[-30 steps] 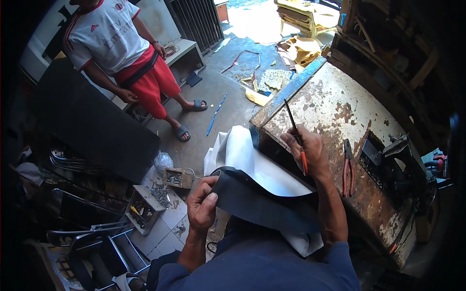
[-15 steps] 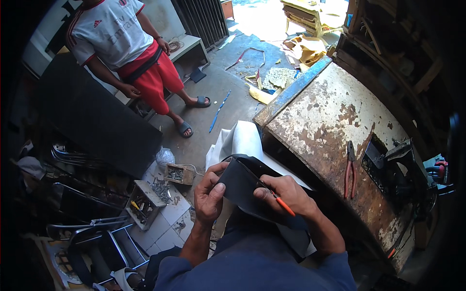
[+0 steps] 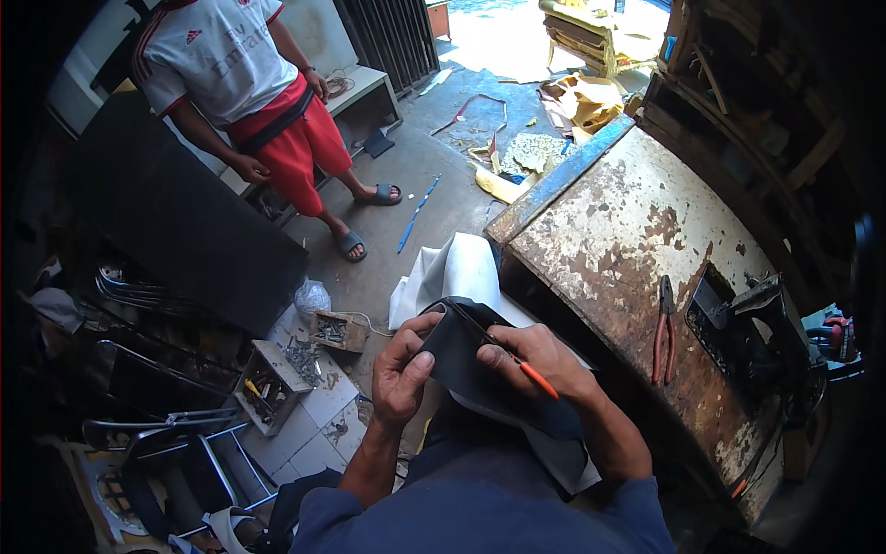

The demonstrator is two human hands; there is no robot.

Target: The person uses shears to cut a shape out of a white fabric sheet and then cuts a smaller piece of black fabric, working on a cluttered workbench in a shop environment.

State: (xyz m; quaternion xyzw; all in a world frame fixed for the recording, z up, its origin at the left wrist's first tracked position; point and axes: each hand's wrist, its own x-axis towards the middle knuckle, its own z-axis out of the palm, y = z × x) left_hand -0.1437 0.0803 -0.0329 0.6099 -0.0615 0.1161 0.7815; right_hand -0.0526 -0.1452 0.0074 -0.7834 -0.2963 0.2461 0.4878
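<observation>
A piece of black sheet material (image 3: pixel 454 358), like leatherette, is folded up in front of my chest. My left hand (image 3: pixel 404 371) pinches its left edge, thumb on the near face and fingers behind. At its right side, my right hand (image 3: pixel 543 360) is closed round a slim tool (image 3: pixel 537 379) with an orange handle. The tool's thin dark shaft lies along the upper edge of the black material; its exact kind and its tip cannot be made out. White sheet material (image 3: pixel 459 268) hangs just beyond, bunched up beside the bench.
On the right, a worn bench (image 3: pixel 609 231) bears red-handled pliers (image 3: pixel 663 332) and a black sewing machine (image 3: pixel 766 323). Wooden boxes (image 3: pixel 268 388) of small hardware sit at left, near metal chair frames (image 3: pixel 217 471). A person (image 3: pixel 268 102) in red shorts stands beyond a black panel (image 3: pixel 185 212).
My right hand has shifted slightly left along the black material with the orange-handled tool. The left hand keeps its pinch, and the material has tilted a little.
</observation>
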